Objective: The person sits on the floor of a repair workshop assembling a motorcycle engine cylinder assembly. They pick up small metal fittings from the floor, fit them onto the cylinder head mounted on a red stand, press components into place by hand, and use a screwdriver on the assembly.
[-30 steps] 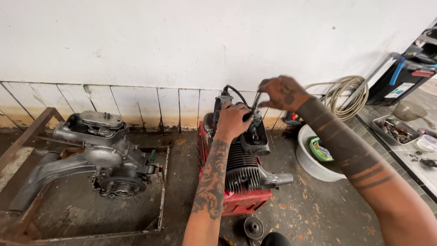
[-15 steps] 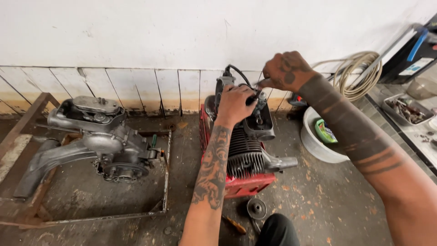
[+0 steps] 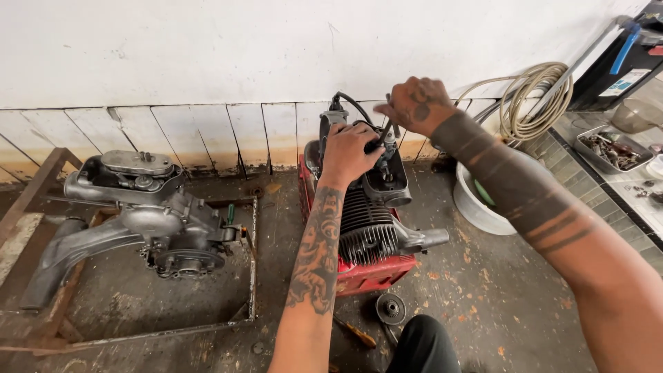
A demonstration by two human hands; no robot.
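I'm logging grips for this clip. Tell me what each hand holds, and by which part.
The right hand grips the top end of a thin tool set into the engine. The left hand grips the engine's top, by the black cable.

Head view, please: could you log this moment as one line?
left hand: on finned engine top | right hand: gripping tool handle | engine on red stand

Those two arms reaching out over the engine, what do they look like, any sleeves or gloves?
Both are bare, with no sleeves or gloves. The left forearm carries dense dark patterned tattoos down to the wrist. The right forearm bears solid dark bands and thin stripes, and the right hand has small tattoos on its back.
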